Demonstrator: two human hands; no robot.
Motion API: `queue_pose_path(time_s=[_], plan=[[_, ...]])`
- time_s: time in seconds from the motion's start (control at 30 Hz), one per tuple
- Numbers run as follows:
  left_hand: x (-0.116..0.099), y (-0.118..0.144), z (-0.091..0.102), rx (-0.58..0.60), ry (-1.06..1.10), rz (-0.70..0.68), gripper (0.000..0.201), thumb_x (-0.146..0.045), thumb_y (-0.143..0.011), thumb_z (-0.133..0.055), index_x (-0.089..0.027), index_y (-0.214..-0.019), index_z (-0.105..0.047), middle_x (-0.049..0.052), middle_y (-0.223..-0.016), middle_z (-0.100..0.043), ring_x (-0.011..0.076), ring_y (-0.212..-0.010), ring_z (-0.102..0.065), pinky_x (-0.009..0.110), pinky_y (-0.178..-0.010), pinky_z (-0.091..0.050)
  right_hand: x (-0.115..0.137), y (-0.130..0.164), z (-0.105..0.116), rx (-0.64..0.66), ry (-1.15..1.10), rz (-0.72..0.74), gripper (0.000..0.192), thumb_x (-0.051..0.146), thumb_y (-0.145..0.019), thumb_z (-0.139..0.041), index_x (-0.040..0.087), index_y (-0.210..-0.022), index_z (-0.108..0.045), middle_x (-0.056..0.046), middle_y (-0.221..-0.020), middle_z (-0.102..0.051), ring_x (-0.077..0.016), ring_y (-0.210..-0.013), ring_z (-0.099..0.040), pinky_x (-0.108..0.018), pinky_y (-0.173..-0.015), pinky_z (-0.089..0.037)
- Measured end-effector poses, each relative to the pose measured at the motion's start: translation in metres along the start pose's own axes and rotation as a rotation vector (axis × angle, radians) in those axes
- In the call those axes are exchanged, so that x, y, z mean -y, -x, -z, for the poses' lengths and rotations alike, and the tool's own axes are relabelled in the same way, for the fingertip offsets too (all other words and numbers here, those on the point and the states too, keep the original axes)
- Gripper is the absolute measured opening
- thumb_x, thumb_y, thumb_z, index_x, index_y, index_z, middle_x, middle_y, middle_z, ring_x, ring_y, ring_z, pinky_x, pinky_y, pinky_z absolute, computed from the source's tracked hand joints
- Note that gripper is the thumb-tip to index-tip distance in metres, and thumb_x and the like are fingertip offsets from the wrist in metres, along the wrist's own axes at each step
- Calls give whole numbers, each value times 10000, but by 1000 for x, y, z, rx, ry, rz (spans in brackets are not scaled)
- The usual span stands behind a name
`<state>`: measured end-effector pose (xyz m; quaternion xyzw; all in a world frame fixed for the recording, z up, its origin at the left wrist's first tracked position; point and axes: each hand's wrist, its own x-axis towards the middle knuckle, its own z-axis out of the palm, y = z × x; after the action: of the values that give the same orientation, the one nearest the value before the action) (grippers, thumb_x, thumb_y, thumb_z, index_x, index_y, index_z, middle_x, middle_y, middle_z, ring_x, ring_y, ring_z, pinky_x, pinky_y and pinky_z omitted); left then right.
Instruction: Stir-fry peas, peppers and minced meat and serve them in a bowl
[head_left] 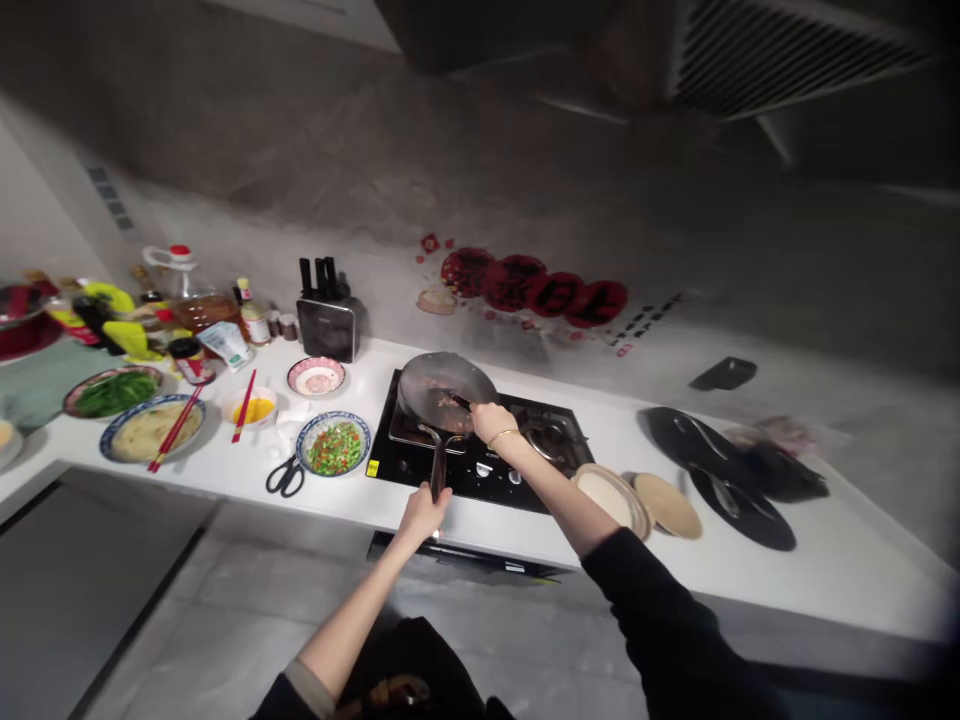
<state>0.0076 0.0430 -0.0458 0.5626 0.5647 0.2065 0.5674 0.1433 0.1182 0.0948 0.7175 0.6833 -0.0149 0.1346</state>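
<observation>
Here, a head-worn view down onto a kitchen counter.
Left hand: the left hand [424,513] is closed around the end of the frying pan's handle [438,466], at the counter's front edge.
Right hand: the right hand [491,419] is curled over the pan's rim, gripping a dark utensil [459,402] whose tip is in the food; a thin bracelet circles the wrist.
Frying pan: the frying pan [444,390] sits on the left burner of a black gas hob [487,465], holding brownish pieces.
Counter: a white worktop [750,570] carries a bowl of chopped green and red vegetables [334,445], scissors [285,477], a knife block [328,322] and two dark lids [720,470].
Room: grey wall with red round stickers [532,285]; grey tiled floor.
Hard to make out: the food is too small to identify.
</observation>
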Motion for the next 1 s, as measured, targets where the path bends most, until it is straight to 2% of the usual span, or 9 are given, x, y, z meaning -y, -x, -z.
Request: queue_pose_path(time_s=[0.07,0.2,0.3,0.47,0.57,0.7,0.83,0.93,1.0], plan=[[2,2,-2,38,56,10,322,-465,-831,-441,-155,-918,-443,13,-630,-563,135,-379,-550,223,-354,-401,-22,6,6,8,-10,-22,356,225,-872,-359,154,-1083,-637,-149,-1022,-662,-222,-936,-621,-287,-764,-450],[9,4,-11,88,235,42,278,-463,-840,-419,-190,-879,-385,-52,-573,-494,114,-386,-550,197,-339,-411,-73,32,30,24,-6,25,325,245,-833,-426,249,-1050,-667,-50,-1042,-675,-186,-957,-610,-262,-820,-432],[13,3,-17,80,286,48,292,-480,-835,-418,-193,-853,-367,-72,-542,-481,92,-367,-534,169,-324,-390,-91,35,38,83,26,46,326,247,-796,-469,294,-1054,-664,-22,-1042,-676,-193,-943,-614,-282,-821,-437],[12,2,-18,66,280,49,338,-525,-810,-427,-195,-847,-364,-89,-505,-463,89,-325,-501,170,-285,-357,-76,2,11,-8,-18,-56,382,262,-870,-363,231,-1180,-583,-89,-1085,-653,-209,-988,-599,-303,-811,-441],[10,4,-18,50,271,68,351,-538,-799,-434,-198,-838,-360,-93,-496,-460,88,-309,-487,176,-277,-354,-71,-10,-2,1,-20,-80,402,231,-883,-325,172,-1206,-557,-133,-1040,-661,-219,-949,-617,-305,-769,-453],[11,5,-21,24,287,93,355,-544,-793,-440,-200,-843,-362,-97,-486,-457,86,-299,-476,175,-277,-346,-79,-6,3,41,-15,24,329,216,-851,-396,201,-1051,-656,-111,-995,-677,-215,-922,-625,-288,-772,-448],[14,4,-24,-12,274,95,338,-526,-798,-442,-200,-852,-372,-99,-476,-453,74,-293,-463,154,-274,-321,-64,-13,9,-8,52,195,335,272,-869,-400,286,-1131,-608,-84,-1040,-660,-215,-949,-613,-311,-809,-436],[14,4,-23,-13,259,100,331,-519,-798,-443,-202,-858,-369,-101,-471,-450,76,-296,-464,153,-275,-318,-43,-29,2,-38,55,157,378,292,-901,-337,288,-1232,-521,-113,-1052,-644,-219,-929,-620,-323,-771,-451],[12,5,-23,-13,255,100,328,-517,-797,-442,-202,-852,-368,-100,-472,-448,77,-297,-463,155,-275,-319,-40,-34,-3,-23,41,120,385,261,-905,-320,242,-1235,-518,-132,-1014,-654,-217,-909,-629,-313,-743,-460]])
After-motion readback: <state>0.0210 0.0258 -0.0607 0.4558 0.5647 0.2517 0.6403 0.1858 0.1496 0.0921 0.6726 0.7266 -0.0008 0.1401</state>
